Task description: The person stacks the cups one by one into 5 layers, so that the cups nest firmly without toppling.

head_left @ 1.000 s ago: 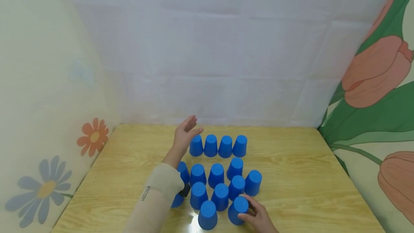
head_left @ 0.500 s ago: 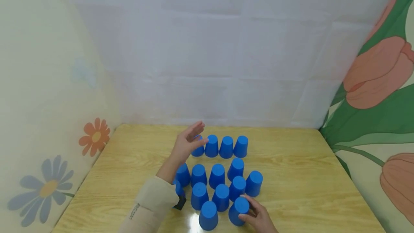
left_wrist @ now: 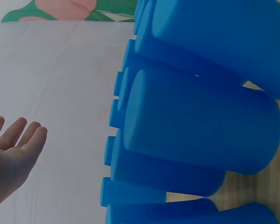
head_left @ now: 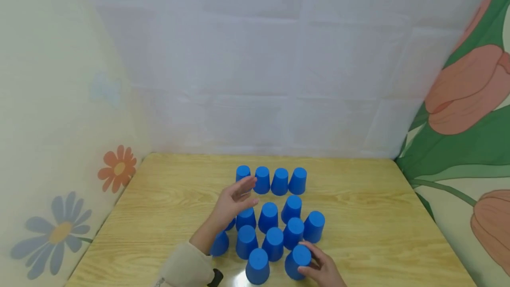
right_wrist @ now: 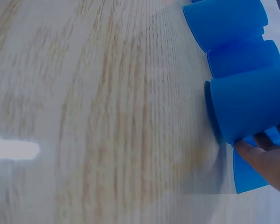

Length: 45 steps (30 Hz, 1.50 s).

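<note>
Several upside-down blue cups stand in rows on the wooden table. My right hand [head_left: 324, 267] holds the front right cup [head_left: 296, 264] by its right side, thumb in front and fingers behind. In the right wrist view its thumb lies against the lower edge of that cup [right_wrist: 252, 100]. My left hand [head_left: 235, 200] hovers over the left cups with fingers extended, overlapping one cup [head_left: 245, 220] of the middle row. The left wrist view has this hand [left_wrist: 14, 156] clear of the cup tops, holding nothing. Some left cups are partly hidden by the left hand and forearm.
A back row of cups [head_left: 280, 182] stands apart behind the others. Another cup [head_left: 257, 267] is at the front, left of the held one. The table [head_left: 370, 216] meets a white sheet [head_left: 255, 79] at the back, with flower-printed walls on both sides.
My left hand has come back toward me from the back row, down to the middle row. The right hand has shifted its cup slightly to the right.
</note>
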{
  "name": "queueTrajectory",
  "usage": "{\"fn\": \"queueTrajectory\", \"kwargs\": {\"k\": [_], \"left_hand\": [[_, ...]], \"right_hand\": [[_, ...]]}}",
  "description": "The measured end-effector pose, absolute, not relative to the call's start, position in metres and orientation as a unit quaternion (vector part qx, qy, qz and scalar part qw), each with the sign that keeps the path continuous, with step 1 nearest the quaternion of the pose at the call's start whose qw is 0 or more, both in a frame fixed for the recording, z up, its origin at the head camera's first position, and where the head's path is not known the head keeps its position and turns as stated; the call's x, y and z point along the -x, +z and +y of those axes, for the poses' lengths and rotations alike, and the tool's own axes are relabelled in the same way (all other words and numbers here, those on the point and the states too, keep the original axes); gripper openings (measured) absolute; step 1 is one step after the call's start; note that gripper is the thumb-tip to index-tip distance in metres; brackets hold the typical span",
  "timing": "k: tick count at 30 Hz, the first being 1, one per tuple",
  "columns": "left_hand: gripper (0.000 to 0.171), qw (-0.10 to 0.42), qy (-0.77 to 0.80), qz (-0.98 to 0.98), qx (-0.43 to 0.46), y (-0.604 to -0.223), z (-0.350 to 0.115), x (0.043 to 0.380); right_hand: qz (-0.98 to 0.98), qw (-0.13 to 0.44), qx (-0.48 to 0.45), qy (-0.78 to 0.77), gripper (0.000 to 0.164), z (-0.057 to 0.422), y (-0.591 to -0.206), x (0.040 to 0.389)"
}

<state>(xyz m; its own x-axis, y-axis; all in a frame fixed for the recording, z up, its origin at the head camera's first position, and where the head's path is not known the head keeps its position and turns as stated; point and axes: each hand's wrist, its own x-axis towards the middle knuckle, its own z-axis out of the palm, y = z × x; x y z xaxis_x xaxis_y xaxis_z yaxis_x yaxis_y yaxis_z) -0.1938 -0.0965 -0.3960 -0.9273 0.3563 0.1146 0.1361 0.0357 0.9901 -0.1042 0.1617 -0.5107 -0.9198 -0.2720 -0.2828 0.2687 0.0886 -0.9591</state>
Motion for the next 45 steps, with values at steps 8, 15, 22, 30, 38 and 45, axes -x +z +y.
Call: {"fn": "queueTrajectory", "kwargs": {"k": [8, 15, 22, 30, 38, 45], "left_hand": [[0.059, 0.11, 0.679, 0.701, -0.189, -0.426, -0.101, 0.188], [0.062, 0.161, 0.667, 0.702, -0.192, -0.438, -0.097, 0.176], [0.062, 0.196, 0.665, 0.694, -0.191, -0.442, -0.098, 0.16], [0.058, 0.213, 0.662, 0.691, -0.198, -0.45, -0.1, 0.146], [0.056, 0.224, 0.64, 0.711, -0.188, -0.456, -0.101, 0.138], [0.05, 0.229, 0.645, 0.704, -0.189, -0.46, -0.099, 0.131]], "right_hand": [[0.726, 0.2, 0.031, -0.658, 0.058, 0.169, -0.497, 0.105], [0.753, 0.172, 0.062, -0.632, 0.058, 0.18, -0.475, 0.111], [0.774, 0.143, 0.066, -0.613, 0.057, 0.191, -0.455, 0.114], [0.778, 0.101, 0.105, -0.611, 0.053, 0.199, -0.434, 0.122], [0.777, 0.061, 0.134, -0.612, 0.049, 0.203, -0.419, 0.131], [0.788, 0.028, 0.12, -0.603, 0.047, 0.207, -0.414, 0.14]]}}
